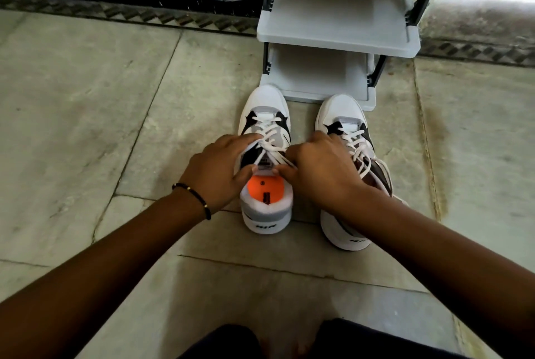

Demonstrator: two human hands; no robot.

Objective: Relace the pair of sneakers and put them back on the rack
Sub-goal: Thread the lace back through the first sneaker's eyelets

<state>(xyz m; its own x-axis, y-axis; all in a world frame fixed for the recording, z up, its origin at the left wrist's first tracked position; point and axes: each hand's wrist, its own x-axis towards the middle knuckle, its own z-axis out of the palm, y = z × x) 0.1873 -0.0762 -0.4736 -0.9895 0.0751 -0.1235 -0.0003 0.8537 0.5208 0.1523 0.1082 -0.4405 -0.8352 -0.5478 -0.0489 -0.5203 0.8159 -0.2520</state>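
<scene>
**Both hands at the left sneaker's laces**

Two white, grey and black sneakers stand side by side on the stone floor (86,115), toes toward the grey rack (338,37). Left sneaker (265,115): orange insole showing. Left hand (220,167) and right hand (318,170) meet over its tongue, each grip curled, pinching the white lace (270,138). Right sneaker (344,115) laced, partly hidden under the right forearm. Black bead bracelet (194,193) on the left wrist.
</scene>
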